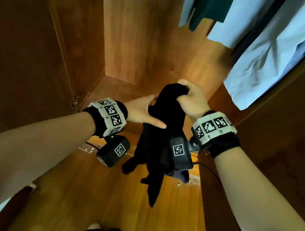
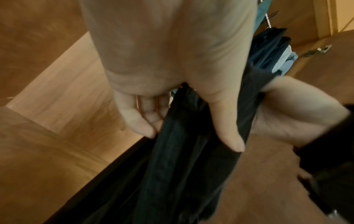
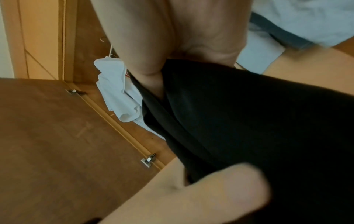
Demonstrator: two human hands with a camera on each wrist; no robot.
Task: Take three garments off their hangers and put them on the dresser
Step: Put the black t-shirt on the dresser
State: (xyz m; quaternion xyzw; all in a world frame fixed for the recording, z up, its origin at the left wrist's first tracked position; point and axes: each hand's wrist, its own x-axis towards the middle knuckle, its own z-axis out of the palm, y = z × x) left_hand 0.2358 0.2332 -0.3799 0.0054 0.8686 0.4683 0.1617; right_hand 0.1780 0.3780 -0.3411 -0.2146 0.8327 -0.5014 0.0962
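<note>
Head view, frame centre: right hand (image 1: 191, 99) clenches black garment (image 1: 159, 136); left hand (image 1: 144, 112) pinches it loosely; trailing cloth may slip free.

The right hand (image 3: 172, 37) clutches a black garment (image 3: 239, 113) beside a white shirt (image 3: 118, 91).

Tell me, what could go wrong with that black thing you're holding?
The black garment hangs long and loose below the right hand that grips its top, so its tail might drag or snag on the wardrobe edge. The left hand only pinches one side with its thumb, so the bundle could slip and unravel while being carried.
</note>
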